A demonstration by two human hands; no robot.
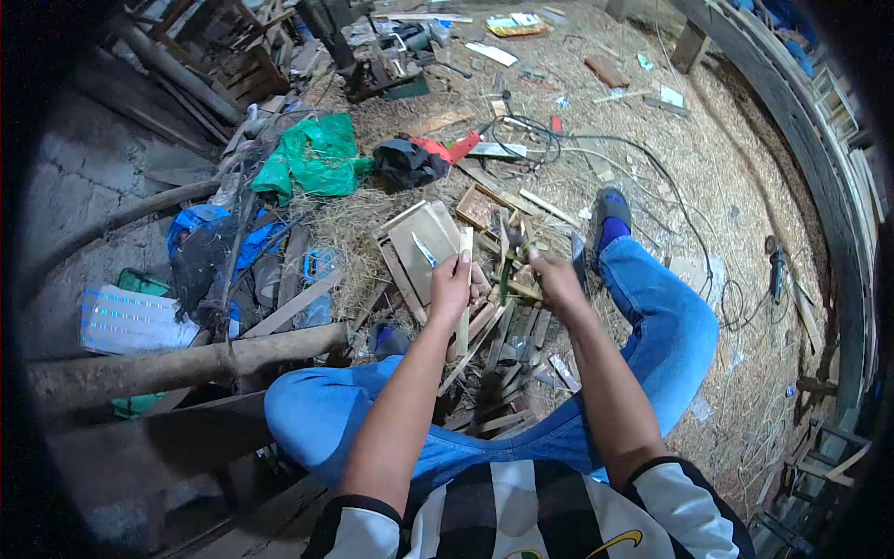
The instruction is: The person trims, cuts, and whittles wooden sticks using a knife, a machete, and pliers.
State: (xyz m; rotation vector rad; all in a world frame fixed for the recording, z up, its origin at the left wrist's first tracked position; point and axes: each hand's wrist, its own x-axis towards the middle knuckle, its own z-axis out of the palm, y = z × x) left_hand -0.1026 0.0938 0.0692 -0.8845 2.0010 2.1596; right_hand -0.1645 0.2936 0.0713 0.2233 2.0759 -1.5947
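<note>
My left hand [451,291] is closed around a narrow pale wooden strip [464,326], which stands out above and below the fingers. Just beyond that hand, a shiny pointed blade [425,249] shows over a flat wooden board [406,226]; whether the hand touches it I cannot tell. My right hand [560,282] is closed, with its fingers partly hidden. Close to its fingertips is a cluttered dark, green and brassy shape [511,244] too unclear to name. Wood offcuts [512,359] lie in a heap between my legs, below both hands.
A small wooden box [479,206] sits beyond my hands. Farther off are a green plastic bag [317,158], a dark and red bundle [410,162] and a black cable [643,149]. A thick wooden pole [196,359] runs along the left. Straw covers the ground.
</note>
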